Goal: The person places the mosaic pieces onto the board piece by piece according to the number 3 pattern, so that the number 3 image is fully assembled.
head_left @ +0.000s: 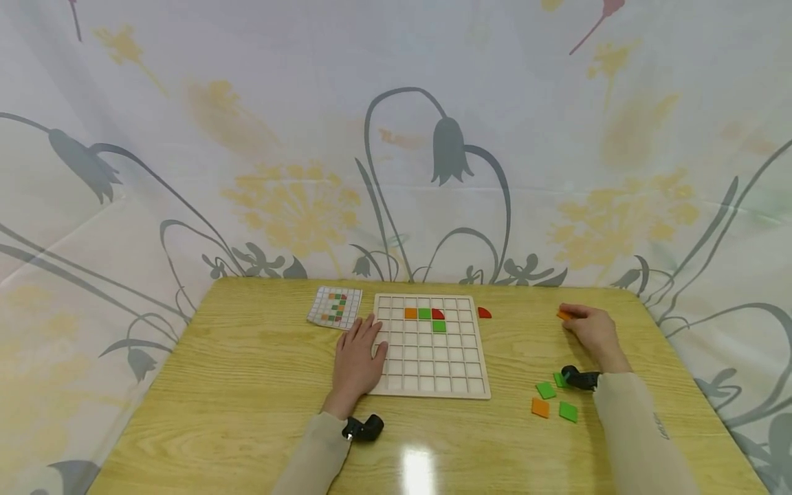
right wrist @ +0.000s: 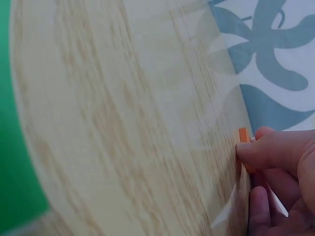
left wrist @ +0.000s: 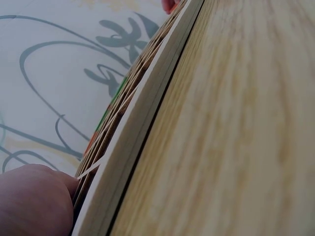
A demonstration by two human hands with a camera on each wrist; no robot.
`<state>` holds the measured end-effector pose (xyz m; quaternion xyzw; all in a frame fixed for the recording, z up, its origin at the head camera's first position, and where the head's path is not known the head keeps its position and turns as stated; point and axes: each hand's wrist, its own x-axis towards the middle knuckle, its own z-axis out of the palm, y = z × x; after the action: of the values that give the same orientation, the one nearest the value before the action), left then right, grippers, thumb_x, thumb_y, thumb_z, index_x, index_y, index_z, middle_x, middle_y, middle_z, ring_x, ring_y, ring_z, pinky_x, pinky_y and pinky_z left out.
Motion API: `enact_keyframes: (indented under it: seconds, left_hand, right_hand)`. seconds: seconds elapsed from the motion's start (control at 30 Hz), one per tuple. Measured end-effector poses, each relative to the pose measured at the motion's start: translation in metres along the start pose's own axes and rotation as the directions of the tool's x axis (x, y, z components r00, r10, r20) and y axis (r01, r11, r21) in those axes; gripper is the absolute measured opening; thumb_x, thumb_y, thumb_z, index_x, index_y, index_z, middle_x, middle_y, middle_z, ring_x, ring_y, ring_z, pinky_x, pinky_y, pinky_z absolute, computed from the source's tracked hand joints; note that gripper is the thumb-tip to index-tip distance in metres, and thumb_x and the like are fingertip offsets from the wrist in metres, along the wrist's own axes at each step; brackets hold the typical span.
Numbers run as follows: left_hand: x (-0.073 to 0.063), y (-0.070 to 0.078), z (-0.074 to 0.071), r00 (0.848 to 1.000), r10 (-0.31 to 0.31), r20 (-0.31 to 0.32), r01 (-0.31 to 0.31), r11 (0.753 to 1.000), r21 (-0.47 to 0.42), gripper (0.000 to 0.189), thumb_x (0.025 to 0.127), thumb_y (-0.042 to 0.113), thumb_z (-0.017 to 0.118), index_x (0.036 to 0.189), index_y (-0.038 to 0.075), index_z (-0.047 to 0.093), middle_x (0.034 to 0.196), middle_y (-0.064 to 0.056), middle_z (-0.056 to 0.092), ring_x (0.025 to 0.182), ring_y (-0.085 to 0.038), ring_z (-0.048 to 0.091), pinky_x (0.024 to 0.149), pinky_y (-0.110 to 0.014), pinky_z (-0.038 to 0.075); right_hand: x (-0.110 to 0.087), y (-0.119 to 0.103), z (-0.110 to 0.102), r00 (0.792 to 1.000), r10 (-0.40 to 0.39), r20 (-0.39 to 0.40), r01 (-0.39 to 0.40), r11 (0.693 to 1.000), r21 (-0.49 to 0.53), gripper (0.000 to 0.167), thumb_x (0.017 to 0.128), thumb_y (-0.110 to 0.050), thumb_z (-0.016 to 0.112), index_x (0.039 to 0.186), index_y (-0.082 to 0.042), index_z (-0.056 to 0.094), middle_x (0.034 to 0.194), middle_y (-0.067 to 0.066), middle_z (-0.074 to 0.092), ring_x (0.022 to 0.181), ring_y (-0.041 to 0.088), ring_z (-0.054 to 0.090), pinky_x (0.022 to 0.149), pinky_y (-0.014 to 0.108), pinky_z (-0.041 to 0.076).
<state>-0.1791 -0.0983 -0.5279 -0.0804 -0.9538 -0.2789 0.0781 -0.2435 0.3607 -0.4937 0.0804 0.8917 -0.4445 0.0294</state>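
My right hand pinches an orange tile between thumb and fingers at the table's far right; the right wrist view shows the tile at the fingertips. On the left edge of a pale gridded board rests my left hand, its fingers extended. In the board's upper rows lie an orange square, a green square, a red quarter-round piece and, under it, another green square. A pattern card with a coloured grid lies left of the board, beyond the left fingers.
Another red quarter-round piece lies just right of the board. Near my right forearm are several loose tiles, including an orange one and a green one. A flowered cloth hangs behind the wooden table.
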Motion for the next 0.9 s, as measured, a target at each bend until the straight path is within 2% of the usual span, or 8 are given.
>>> enact_keyframes:
  seconds: [0.63,0.9]
  left_hand:
    - [0.0003,0.0012,-0.0006,1.0,0.002,-0.011,-0.002,1.0,-0.002,0.046,0.104,0.03,0.052,0.146,0.01,0.052,0.158,-0.007,0.037,0.148,-0.032,0.024,0.116,-0.057,0.019]
    - [0.0008,0.0018,-0.0033,1.0,0.004,-0.004,-0.004,1.0,0.005,0.046,0.104,0.03,0.052,0.146,0.01,0.052,0.158,-0.006,0.036,0.148,-0.031,0.025,0.116,-0.058,0.019]
  right_hand:
    - [-0.0027,-0.0016,0.0023,0.995,0.036,-0.093,-0.033,0.999,0.034,0.042,0.096,-0.009,0.063,0.135,0.007,0.058,0.141,0.029,0.05,0.133,0.044,0.041,0.108,0.055,0.035]
    - [-0.0041,-0.0056,0.0062,0.992,-0.009,-0.126,0.006,1.0,-0.026,0.039,0.092,-0.008,0.067,0.127,0.009,0.063,0.132,0.031,0.057,0.125,0.047,0.046,0.105,0.057,0.037]
